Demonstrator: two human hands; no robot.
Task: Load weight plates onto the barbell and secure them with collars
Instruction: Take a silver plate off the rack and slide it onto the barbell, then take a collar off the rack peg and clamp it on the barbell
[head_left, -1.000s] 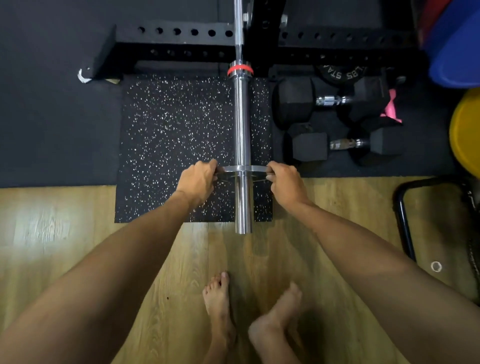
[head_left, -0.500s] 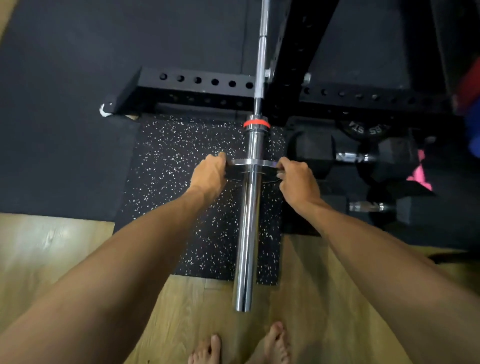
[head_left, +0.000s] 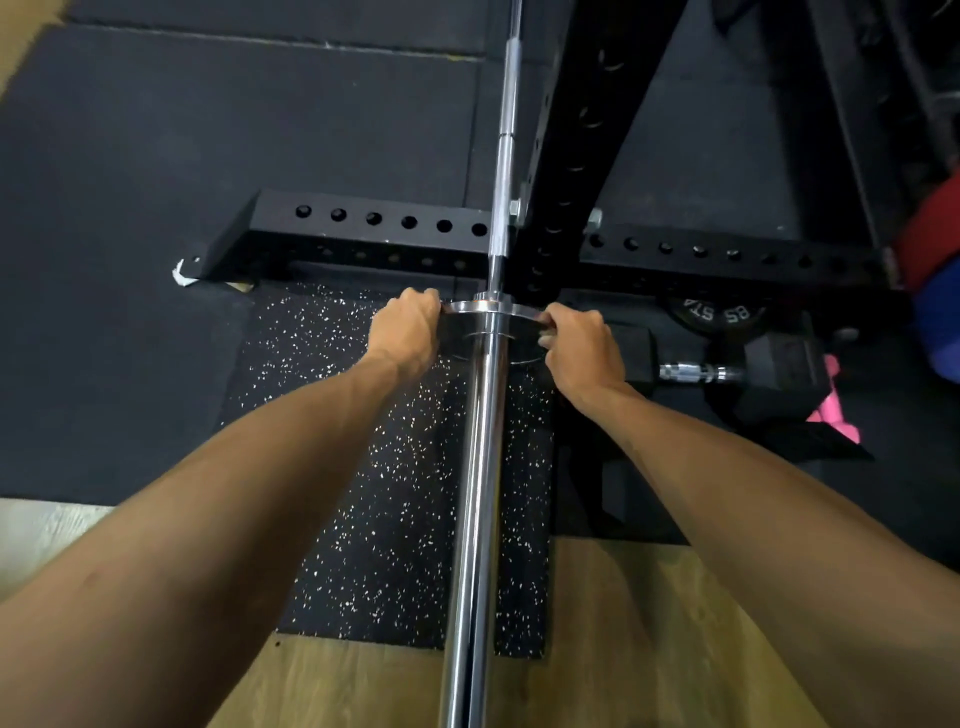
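A chrome barbell sleeve (head_left: 480, 493) runs from the bottom of the view up to the rack. A small, thin silver weight plate (head_left: 467, 307) sits on the sleeve at its inner end, pressed against the shoulder where the orange ring barely shows. My left hand (head_left: 408, 330) grips the plate's left edge. My right hand (head_left: 579, 345) grips its right edge. The thinner bar shaft (head_left: 506, 135) continues upward past the plate.
A black rack upright (head_left: 582, 130) and its holed base beam (head_left: 374, 223) stand just behind the plate. A hex dumbbell (head_left: 696, 371), a black plate (head_left: 714, 312) and a pink item (head_left: 834, 410) lie on the right. A speckled mat (head_left: 374, 467) lies under the sleeve on wood floor.
Both hands have slid the small plate along the sleeve from near its outer end up to the inner shoulder. The camera has moved forward, so my feet are out of view.
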